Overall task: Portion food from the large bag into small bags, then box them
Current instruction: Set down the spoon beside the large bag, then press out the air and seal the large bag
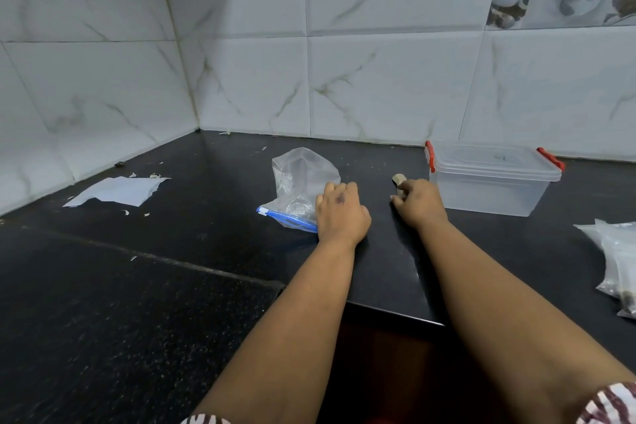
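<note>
A clear zip bag (pixel 297 182) with a blue seal strip lies puffed up on the black counter (pixel 172 251), nearly empty. My left hand (pixel 340 213) rests on the bag's right side, fingers curled down over the plastic. My right hand (pixel 418 201) sits on the counter to its right and pinches a small beige piece of food (pixel 399 179) at its fingertips. A clear plastic box (pixel 488 179) with its lid on and red clips stands just right of that hand. Several filled small bags (pixel 616 258) lie at the right edge.
A torn white paper (pixel 118 191) and small scraps lie at the left back of the counter. Marble-pattern tiled walls meet in a corner behind. The counter's front edge steps back between my arms.
</note>
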